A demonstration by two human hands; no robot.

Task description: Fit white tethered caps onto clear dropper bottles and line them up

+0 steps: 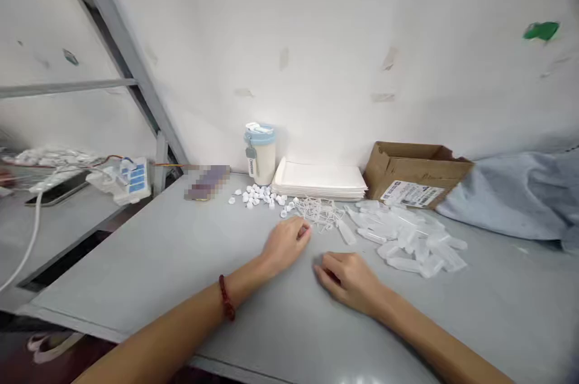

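On the surface (172,251), rested left hand (286,243) and right hand (349,278) with fingers (329,262) curled; couldn't tell whether closed or parted. Had caps (272,204), sticks (321,211) and tubes (404,264) loose, visibly unjoined.

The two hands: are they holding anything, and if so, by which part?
Nothing held is visible; the left hand and right hand are loosely curled, palms hidden.

Bare forearms (181,327) angled fwd, L hand (284,243) loosely fisted, R hand (351,278) half-curled, hands near ea. other, apart
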